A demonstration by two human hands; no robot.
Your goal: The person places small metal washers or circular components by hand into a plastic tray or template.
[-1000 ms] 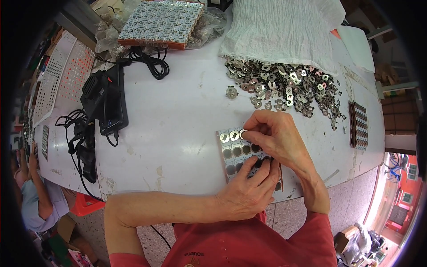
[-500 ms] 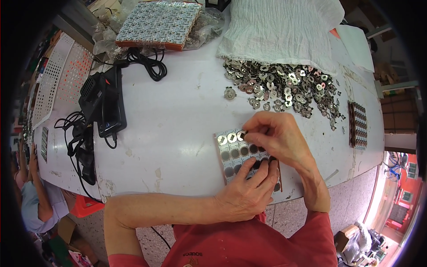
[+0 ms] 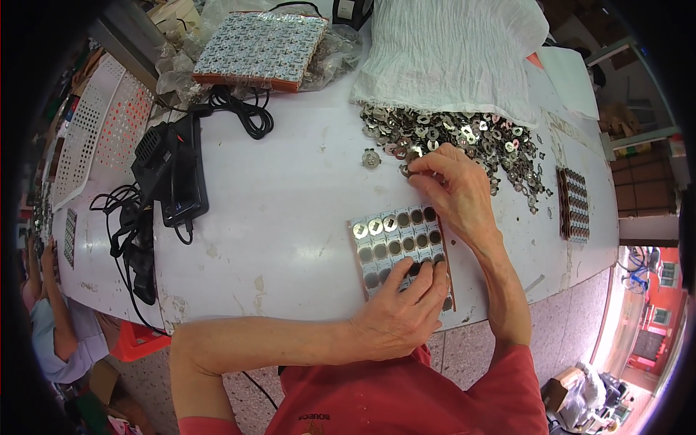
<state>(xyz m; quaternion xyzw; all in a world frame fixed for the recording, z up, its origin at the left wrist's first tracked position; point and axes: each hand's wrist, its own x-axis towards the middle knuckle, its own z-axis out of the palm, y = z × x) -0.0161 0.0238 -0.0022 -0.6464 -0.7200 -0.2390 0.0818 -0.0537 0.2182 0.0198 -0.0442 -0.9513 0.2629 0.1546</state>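
Note:
A flat circuit board panel (image 3: pixel 399 233) with rows of round dark pads lies near the table's front edge. Three shiny metal battery clips (image 3: pixel 375 225) sit on round spots at the left of its far row. My left hand (image 3: pixel 399 319) rests on the panel's near part with fingers spread, covering some of the pads. Beyond the panel, my right hand (image 3: pixel 464 196) pinches thumb and forefinger on a small metal clip (image 3: pixel 406 171) at the near edge of a heap of loose clips (image 3: pixel 500 148). The fingertips partly hide that clip.
White cloth (image 3: pixel 449 58) covers the heap's back. A single loose clip (image 3: pixel 370 159) lies left of it. Stacked panels (image 3: pixel 261 47) stand far left, another stack (image 3: pixel 574 206) at right. A black charger-like device (image 3: pixel 170 170) with cables and a white perforated basket (image 3: pixel 90 130) are left.
My right hand has moved from the panel's far row, away from me, to the heap's near edge. Three shiny clips now show uncovered on the panel. My left hand has stayed put.

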